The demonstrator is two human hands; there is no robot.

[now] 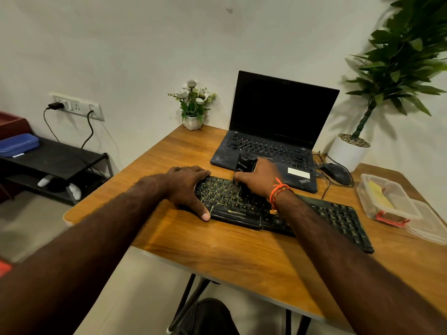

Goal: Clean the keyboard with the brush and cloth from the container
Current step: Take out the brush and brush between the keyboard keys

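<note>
Laptop (271,141) behind keyboard (314,213)

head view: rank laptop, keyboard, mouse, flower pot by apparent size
1. laptop
2. keyboard, partly covered by both arms, so close to the laptop
3. and 4. mouse and flower pot look alike; no ranking.

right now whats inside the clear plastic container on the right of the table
Inside the clear plastic container lie a yellow cloth and something red at its near end. The cloudy walls blur both, so what the red thing is cannot be told.
</note>
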